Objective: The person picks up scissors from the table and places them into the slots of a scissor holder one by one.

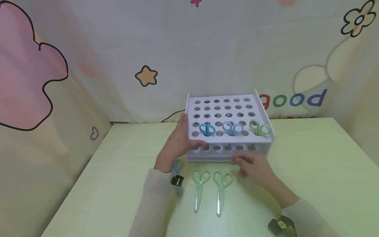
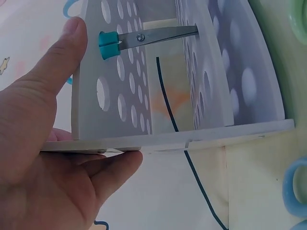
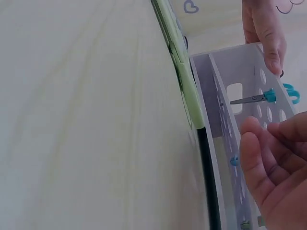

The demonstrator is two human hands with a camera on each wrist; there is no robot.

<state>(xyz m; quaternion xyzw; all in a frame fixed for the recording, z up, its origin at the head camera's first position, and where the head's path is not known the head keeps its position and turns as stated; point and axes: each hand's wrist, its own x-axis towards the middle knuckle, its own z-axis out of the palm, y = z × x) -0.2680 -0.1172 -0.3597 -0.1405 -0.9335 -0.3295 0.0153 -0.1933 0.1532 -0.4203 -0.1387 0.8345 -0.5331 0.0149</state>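
Note:
My left hand grips the left side of a white rack full of round holes, thumb over its front edge and fingers along the outer wall. Teal scissors, light blue scissors and green scissors stand in the front row, handles up. Through the left wrist view, the blade of the teal scissors points down to the lower tier. Just before the rack's front right, my right hand has loosely bent fingers and holds nothing.
Two pairs of light green scissors, one left and one right, lie on the table before the rack. Blue scissors lie partly hidden by my left wrist. A printed cloth hangs behind; a dark cord runs near the rack.

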